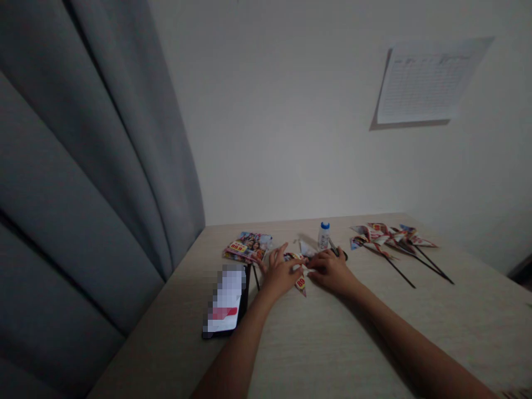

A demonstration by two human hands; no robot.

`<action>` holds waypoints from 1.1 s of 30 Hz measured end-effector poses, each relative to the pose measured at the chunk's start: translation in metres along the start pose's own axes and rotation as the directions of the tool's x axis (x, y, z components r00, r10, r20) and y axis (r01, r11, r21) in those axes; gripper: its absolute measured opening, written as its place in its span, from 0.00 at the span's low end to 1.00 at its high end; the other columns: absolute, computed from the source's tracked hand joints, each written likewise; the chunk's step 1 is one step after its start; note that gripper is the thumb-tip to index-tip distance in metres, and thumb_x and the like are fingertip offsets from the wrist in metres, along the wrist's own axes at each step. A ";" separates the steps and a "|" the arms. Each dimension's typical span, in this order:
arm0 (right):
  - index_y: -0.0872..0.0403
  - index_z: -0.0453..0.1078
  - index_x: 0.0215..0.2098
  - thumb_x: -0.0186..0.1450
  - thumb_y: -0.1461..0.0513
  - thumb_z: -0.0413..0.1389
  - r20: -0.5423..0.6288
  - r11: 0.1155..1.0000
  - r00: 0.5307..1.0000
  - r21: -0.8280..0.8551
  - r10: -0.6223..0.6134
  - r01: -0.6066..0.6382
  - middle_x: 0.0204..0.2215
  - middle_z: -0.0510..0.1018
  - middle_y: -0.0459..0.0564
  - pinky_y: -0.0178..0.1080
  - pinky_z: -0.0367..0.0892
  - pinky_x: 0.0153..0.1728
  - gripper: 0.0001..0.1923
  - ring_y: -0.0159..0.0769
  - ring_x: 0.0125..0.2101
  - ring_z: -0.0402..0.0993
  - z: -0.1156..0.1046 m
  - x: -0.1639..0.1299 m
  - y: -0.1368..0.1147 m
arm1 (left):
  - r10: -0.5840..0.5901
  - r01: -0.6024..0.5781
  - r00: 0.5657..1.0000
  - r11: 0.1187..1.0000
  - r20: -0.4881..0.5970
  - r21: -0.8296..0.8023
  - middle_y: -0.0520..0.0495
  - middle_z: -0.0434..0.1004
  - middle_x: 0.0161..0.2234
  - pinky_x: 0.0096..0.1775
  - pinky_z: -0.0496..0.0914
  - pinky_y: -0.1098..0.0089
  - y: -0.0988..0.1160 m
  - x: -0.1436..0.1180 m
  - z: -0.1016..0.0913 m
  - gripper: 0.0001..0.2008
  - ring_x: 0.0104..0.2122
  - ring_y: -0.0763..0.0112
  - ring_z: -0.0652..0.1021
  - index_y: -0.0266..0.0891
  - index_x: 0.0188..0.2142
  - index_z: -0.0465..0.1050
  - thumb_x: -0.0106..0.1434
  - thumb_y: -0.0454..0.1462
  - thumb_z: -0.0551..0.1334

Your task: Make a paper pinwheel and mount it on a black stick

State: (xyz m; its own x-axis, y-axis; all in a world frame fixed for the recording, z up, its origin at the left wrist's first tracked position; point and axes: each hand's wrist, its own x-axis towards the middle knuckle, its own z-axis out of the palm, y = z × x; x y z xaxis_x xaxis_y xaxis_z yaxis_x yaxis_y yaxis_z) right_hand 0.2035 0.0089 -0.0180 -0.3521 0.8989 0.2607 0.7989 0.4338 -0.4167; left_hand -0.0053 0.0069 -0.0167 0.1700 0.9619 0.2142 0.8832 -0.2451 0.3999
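Note:
Both my hands rest on a folded piece of printed paper [300, 281] lying on the light wooden table [332, 343]. My left hand [277, 272] presses on its left side with fingers spread. My right hand [332, 270] pinches the paper's right side with fingers closed. A pointed red-and-white corner sticks out below my hands. A thin dark stick [255, 277] lies just left of my left hand.
A phone [226, 302] lies at the left, a stack of printed flyers [248, 246] behind it. A small white bottle with a blue cap [323, 235] and scissors [338, 252] stand behind my hands. Finished paper pinwheels on sticks [390, 238] lie right. Grey curtain [83, 166] hangs left.

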 end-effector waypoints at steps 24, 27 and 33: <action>0.44 0.81 0.46 0.64 0.53 0.61 0.028 1.000 0.999 0.015 0.019 -0.019 0.50 0.82 0.53 0.75 0.32 0.63 0.14 0.54 0.58 0.68 -0.001 0.001 0.000 | 0.034 -0.042 0.997 0.994 0.075 0.102 0.55 0.52 0.73 0.61 0.26 0.25 0.003 -0.005 -0.007 0.17 0.71 0.40 0.52 0.70 0.55 0.75 0.67 0.52 0.61; 0.44 0.81 0.46 0.64 0.53 0.60 0.016 1.000 1.000 0.010 0.016 -0.016 0.50 0.82 0.53 0.75 0.32 0.64 0.14 0.53 0.58 0.68 -0.001 0.000 -0.001 | 0.035 -0.041 0.997 0.995 0.063 0.094 0.54 0.52 0.73 0.61 0.24 0.25 0.001 -0.005 -0.005 0.17 0.71 0.42 0.53 0.71 0.55 0.75 0.68 0.52 0.61; 0.44 0.81 0.47 0.65 0.54 0.60 0.014 1.000 1.000 0.013 0.022 -0.022 0.50 0.82 0.52 0.75 0.33 0.64 0.14 0.53 0.58 0.69 -0.001 0.000 -0.001 | 0.051 -0.053 0.998 0.997 0.043 0.054 0.54 0.51 0.74 0.61 0.25 0.24 0.001 -0.002 -0.003 0.14 0.71 0.42 0.52 0.67 0.50 0.79 0.68 0.52 0.60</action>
State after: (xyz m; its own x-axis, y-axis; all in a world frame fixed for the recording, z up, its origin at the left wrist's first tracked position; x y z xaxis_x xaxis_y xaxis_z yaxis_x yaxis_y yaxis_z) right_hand 0.2032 0.0089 -0.0168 -0.3414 0.9090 0.2392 0.8002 0.4146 -0.4333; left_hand -0.0064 0.0042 -0.0139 0.2333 0.9526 0.1951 0.8952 -0.2887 0.3395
